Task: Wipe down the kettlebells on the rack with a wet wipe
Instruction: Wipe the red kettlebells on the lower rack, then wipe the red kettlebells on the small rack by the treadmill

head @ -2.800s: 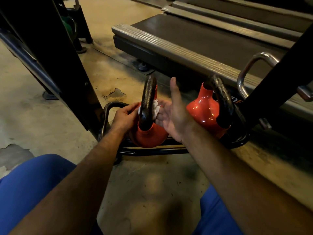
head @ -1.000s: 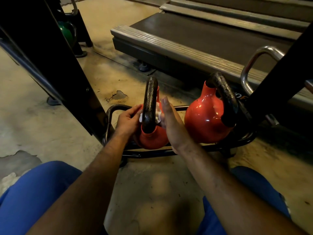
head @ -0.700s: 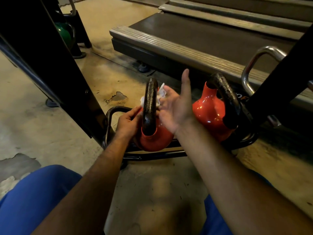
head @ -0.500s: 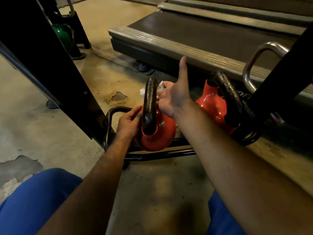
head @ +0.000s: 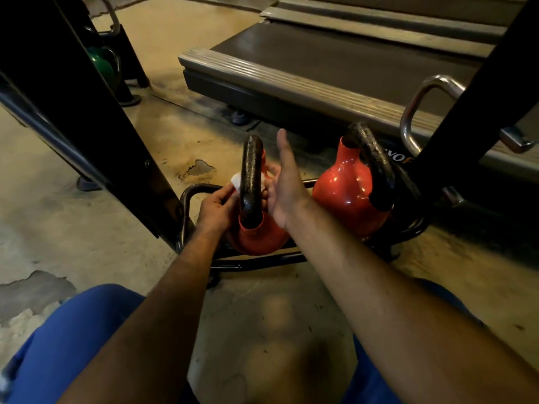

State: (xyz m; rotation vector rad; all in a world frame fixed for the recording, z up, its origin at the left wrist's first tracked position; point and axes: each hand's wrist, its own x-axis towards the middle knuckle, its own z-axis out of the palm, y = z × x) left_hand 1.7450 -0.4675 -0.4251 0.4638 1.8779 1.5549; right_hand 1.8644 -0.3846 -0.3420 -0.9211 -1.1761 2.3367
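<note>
Two hands work a crumpled white wet wipe around the black iron handle of the near red kettlebell on the black tubular rack. Left hand pinches the wipe; right hand presses, fingers straight. Recommend keeping the wipe wrapped tight, covering the handle's underside.

Both bare forearms are reaching forward and down from the bottom of the view, converging toward the centre. The left hand is lying with its back turned up, its fingers curling forward with the tips pinching together. The right hand is standing on edge, palm turned leftward toward the left hand, the thumb pointing straight up and away; its other fingers are hidden from view.
</note>
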